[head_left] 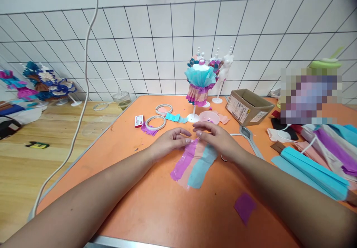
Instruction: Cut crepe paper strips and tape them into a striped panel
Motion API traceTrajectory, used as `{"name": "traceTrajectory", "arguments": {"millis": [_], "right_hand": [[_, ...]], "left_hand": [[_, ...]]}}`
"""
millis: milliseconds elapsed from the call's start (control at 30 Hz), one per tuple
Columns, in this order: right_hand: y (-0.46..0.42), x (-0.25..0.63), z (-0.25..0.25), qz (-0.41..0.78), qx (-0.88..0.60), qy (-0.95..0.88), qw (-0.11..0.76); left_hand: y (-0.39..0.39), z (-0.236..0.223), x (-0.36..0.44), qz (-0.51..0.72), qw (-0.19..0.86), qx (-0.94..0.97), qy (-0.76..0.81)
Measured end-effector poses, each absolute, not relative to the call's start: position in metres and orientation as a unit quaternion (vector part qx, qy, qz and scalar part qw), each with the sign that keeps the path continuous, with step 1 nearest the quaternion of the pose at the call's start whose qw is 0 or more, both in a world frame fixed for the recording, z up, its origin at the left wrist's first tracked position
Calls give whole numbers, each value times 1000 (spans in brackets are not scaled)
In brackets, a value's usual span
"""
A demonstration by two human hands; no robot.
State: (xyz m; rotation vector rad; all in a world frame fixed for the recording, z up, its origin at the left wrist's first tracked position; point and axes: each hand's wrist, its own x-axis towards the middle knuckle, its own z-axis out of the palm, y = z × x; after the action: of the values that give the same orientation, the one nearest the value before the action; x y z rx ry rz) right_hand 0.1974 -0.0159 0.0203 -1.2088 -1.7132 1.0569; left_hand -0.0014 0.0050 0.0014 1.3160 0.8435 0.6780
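Observation:
My left hand and my right hand meet over the far end of a strip of crepe paper with purple, pink and teal bands, lying flat on the orange table. Both hands pinch the paper's top edge with curled fingers. Just behind them stands a small mannequin on a white stand, dressed in teal, pink and purple paper ruffles. A pink bowl sits beside its base.
Two tape rolls and a small red box lie to the left. A cardboard box and piles of folded crepe paper fill the right. A loose purple scrap lies near me. A white cable hangs at left.

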Motion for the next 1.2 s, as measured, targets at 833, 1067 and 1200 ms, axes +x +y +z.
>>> {"name": "traceTrajectory", "arguments": {"millis": [833,1067,1200], "right_hand": [[-12,206,14,459,-561,-585,364],[4,225,-4,734,-338,-435,396],[8,231,-4,694,-328,-497,404]], "left_hand": [[-5,6,-1,122,302,788,522],[6,15,-17,67,468,750,462],[2,20,-18,16,461,769,443]]}}
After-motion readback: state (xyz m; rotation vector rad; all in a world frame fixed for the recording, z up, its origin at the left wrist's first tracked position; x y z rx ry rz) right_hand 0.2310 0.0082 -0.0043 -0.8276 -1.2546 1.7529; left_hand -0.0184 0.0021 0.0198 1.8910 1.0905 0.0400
